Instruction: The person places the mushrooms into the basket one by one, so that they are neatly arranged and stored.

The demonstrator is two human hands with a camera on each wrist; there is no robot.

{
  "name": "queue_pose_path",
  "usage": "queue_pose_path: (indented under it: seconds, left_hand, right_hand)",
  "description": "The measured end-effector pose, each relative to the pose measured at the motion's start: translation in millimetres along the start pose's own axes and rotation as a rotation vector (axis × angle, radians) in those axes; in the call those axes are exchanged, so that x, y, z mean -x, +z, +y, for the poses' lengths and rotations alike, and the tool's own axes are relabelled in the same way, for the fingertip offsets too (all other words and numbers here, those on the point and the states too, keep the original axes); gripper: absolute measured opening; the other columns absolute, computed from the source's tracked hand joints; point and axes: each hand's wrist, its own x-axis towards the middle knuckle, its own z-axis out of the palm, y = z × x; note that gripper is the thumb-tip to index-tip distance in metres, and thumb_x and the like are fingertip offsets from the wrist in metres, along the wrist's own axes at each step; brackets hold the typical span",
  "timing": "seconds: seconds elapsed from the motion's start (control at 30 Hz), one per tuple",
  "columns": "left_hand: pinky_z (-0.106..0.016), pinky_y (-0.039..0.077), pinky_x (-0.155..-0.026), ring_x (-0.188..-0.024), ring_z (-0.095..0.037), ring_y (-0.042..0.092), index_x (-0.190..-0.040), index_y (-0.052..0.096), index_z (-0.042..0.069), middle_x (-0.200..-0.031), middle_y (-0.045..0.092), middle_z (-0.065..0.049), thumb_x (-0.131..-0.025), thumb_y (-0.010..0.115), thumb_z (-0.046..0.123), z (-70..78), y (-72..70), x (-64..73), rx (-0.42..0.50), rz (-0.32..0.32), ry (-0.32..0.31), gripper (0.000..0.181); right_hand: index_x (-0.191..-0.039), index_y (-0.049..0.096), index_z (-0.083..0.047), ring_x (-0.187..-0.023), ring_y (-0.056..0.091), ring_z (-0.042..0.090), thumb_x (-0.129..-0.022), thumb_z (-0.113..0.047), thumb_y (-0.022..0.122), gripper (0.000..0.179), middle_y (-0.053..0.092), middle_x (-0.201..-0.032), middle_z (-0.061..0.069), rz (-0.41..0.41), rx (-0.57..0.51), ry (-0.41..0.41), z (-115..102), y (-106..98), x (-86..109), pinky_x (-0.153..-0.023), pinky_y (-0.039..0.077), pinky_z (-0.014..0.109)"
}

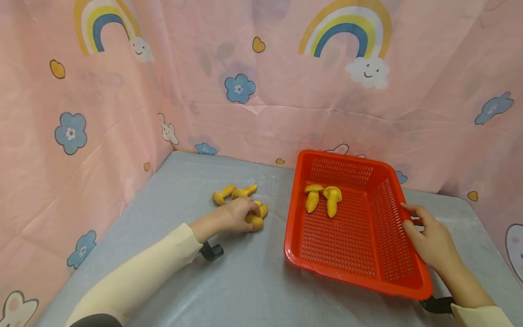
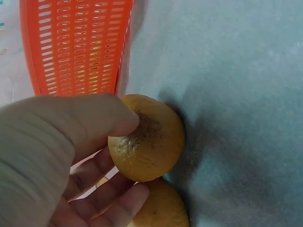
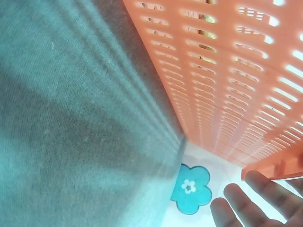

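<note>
My left hand (image 1: 234, 215) pinches a yellow mushroom (image 1: 255, 222) low over the grey table. In the left wrist view, the thumb lies across that mushroom's rounded, brown-specked cap (image 2: 156, 146), and a second mushroom (image 2: 163, 208) sits just below it, by the fingertips. More yellow mushrooms (image 1: 220, 195) lie beside and beyond this hand. My right hand (image 1: 433, 240) holds the right rim of a red perforated basket (image 1: 351, 245). In the right wrist view, several fingers (image 3: 246, 203) reach along the outside of the basket, by its rim; the thumb is out of that view.
Two yellow mushrooms (image 1: 333, 201) lie inside the basket near its far left corner. The grey table (image 1: 229, 281) runs back to a pink curtain (image 1: 261, 127) printed with rainbows and flowers. A black strap piece (image 1: 211, 251) hangs at my left wrist.
</note>
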Motion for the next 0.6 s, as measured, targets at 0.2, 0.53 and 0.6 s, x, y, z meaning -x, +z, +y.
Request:
queue_pose_path:
  seconds: [0.2,0.53,0.6]
  left_hand:
    - [-0.025,0.045,-0.076,-0.084,-0.009,0.052,-0.104,0.070,0.012,-0.101,0.060,0.002,-0.077,0.077,0.013,1.6,0.0,0.6,0.011,-0.006,0.007,0.027]
    - [-0.025,0.045,-0.077,-0.085,-0.010,0.052,-0.103,0.069,0.011,-0.101,0.061,0.001,-0.077,0.076,0.010,5.2,-3.9,1.4,0.022,0.001,0.005,0.028]
    - [-0.025,0.045,-0.077,-0.085,-0.010,0.052,-0.103,0.068,0.011,-0.101,0.061,0.001,-0.077,0.076,0.010,6.1,-4.9,1.6,0.024,0.007,0.006,0.028]
  right_hand:
    - [-0.136,0.047,0.001,-0.096,0.058,0.048,-0.097,-0.017,0.044,0.043,0.056,-0.120,0.035,0.003,-0.008,-0.001,-0.1,-0.2,0.2,-0.053,0.044,0.019]
    - [-0.135,0.047,0.001,-0.095,0.058,0.048,-0.097,-0.016,0.043,0.043,0.056,-0.120,0.036,0.011,-0.011,-0.004,0.2,0.0,0.9,-0.053,0.044,0.019]
    - [-0.136,0.047,0.001,-0.095,0.058,0.048,-0.097,-0.017,0.043,0.043,0.056,-0.120,0.035,0.009,-0.010,0.000,0.5,0.2,0.7,-0.053,0.044,0.019]
